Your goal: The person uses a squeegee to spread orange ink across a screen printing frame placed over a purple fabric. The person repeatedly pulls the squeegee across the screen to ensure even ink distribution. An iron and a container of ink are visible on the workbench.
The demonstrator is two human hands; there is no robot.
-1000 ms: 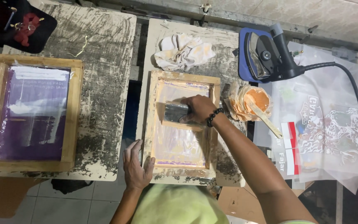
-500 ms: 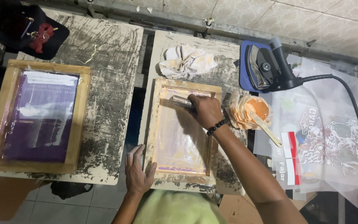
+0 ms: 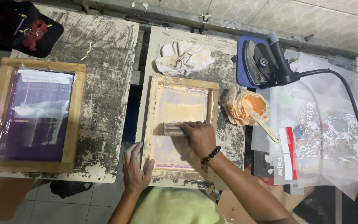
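A red-and-white label [image 3: 287, 152] lies at three o'clock among clear printed sheets [image 3: 328, 137]. An ink tub [image 3: 251, 105] holds orange paste and a stick. The right hand [image 3: 199, 136] clenches a squeegee [image 3: 173, 129] mid-screen [image 3: 182, 85]; the left hand [image 3: 135, 168] lies flat, released, on the frame's seven o'clock edge.

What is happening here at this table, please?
A person is screen printing. The right hand presses a squeegee across the mesh of a wooden screen frame, about midway along it. The left hand lies flat on the frame's near left corner. A tub of orange ink with a stick in it stands just right of the frame, and a second frame with a purple screen lies on the neighbouring board.
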